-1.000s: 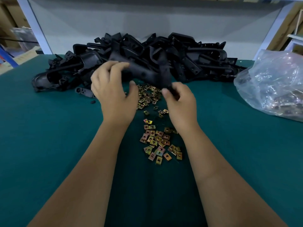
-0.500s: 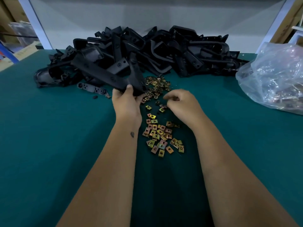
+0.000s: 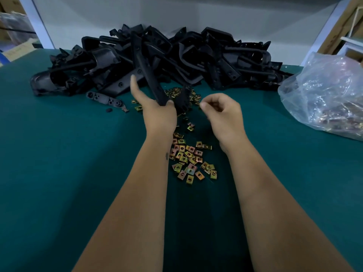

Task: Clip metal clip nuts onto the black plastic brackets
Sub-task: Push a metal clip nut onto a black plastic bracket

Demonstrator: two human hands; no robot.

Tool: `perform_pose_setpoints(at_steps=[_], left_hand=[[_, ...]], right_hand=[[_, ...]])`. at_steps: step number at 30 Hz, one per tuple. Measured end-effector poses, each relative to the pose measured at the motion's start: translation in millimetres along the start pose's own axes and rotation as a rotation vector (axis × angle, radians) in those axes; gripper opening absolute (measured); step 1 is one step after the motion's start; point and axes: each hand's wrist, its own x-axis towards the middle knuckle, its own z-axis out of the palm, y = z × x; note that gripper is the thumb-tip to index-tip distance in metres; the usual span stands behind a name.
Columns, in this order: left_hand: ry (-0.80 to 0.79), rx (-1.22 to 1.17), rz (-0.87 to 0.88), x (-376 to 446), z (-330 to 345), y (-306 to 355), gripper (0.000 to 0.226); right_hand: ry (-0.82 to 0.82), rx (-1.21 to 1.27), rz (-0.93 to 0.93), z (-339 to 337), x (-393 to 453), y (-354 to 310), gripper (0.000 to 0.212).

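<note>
My left hand point(image 3: 157, 112) grips the near end of a long black plastic bracket point(image 3: 146, 71), which tilts up and away over the pile of black brackets point(image 3: 206, 55) at the back of the table. To its right my right hand point(image 3: 224, 114) hovers with curled fingers. Its thumb and forefinger pinch together on something small, seemingly a clip nut, almost hidden by the fingertips. Several brass-coloured clip nuts point(image 3: 188, 160) lie loose on the green mat between my forearms, and several more point(image 3: 176, 93) lie by the pile.
A clear plastic bag point(image 3: 326, 95) with more metal parts lies at the right. A small flat black piece point(image 3: 104, 98) lies left of my left hand. The green table mat point(image 3: 59, 163) spreads wide on both sides. A white wall stands behind the pile.
My left hand has lifted and turned the bracket so it stands more upright. My right hand has risen from the clip nuts with its fingertips pinched.
</note>
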Motion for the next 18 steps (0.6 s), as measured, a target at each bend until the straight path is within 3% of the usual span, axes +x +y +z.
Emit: perform_pose_setpoints(at_steps=[2,5,8,10,13,18], left_hand=[[-0.056,0.206,0.149,0.7,-1.6,-1.4,0.058],[-0.089,0.495,0.194,-0.6,-4.6,0.0,0.041],[0.084,0.832,0.323,-2.7,-6.2,0.3,0.035],[0.089,0.697,0.369,-4.4,-7.2,3.2,0.030],[-0.082,0.355,0.269,-8.5,-5.8,9.9,0.023],[-0.230,0.330,0.254,-8.9,-4.1,8.9,0.014]], right_hand=[[0.033,0.228,0.070,3.6,1.1,-2.1,0.017],[0.009,0.436,0.134,9.9,2.6,-2.1,0.018],[-0.021,0.493,0.146,10.6,3.1,-1.5,0.022],[-0.033,0.484,0.135,9.7,2.6,-2.2,0.023],[-0.045,0.414,0.093,9.5,0.3,-4.6,0.023],[-0.082,0.335,0.028,11.2,-4.0,-10.8,0.027]])
